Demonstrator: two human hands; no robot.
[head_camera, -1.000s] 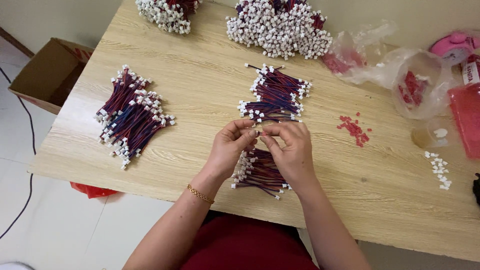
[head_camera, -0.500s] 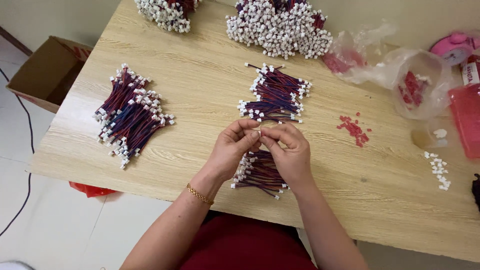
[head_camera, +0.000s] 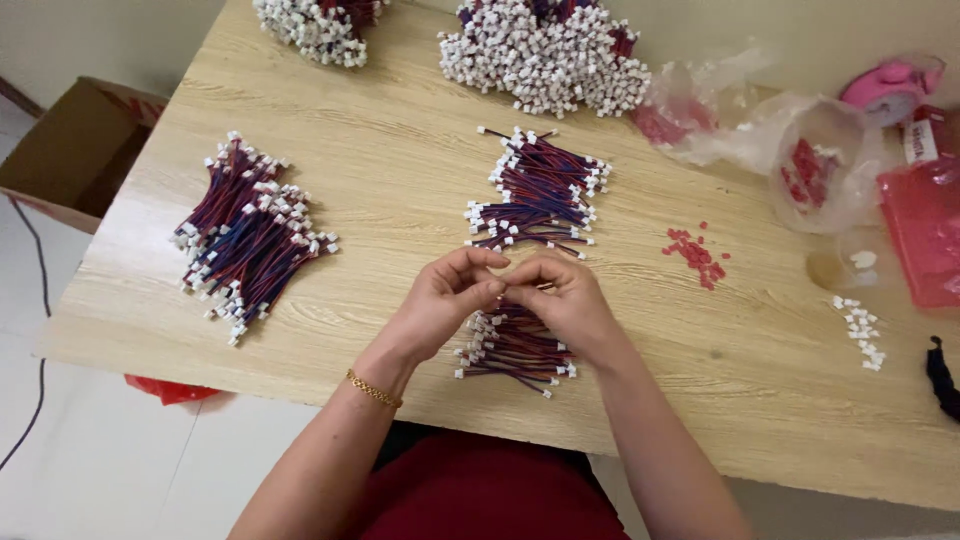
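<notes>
Wooden table (head_camera: 400, 180) taken as reference. Off its left edge, on the floor: open cardboard box (head_camera: 70, 150). Under its near left corner: red item (head_camera: 165, 388), partly hidden. Toward its right side: scatter of small red pieces (head_camera: 695, 252). Near its right edge: row of small white connectors (head_camera: 860, 332), red plastic bag (head_camera: 925, 240), clear plastic bags (head_camera: 790, 140) holding red parts. At its far right corner: pink object (head_camera: 890, 85). At its right edge: black item (head_camera: 942, 375), cut off.

We cannot make out what our fingertips (head_camera: 497, 287) pinch; it is too small. Our hands hide part of the near wire bundle (head_camera: 515, 350). The far piles (head_camera: 545, 50) are cut off.
</notes>
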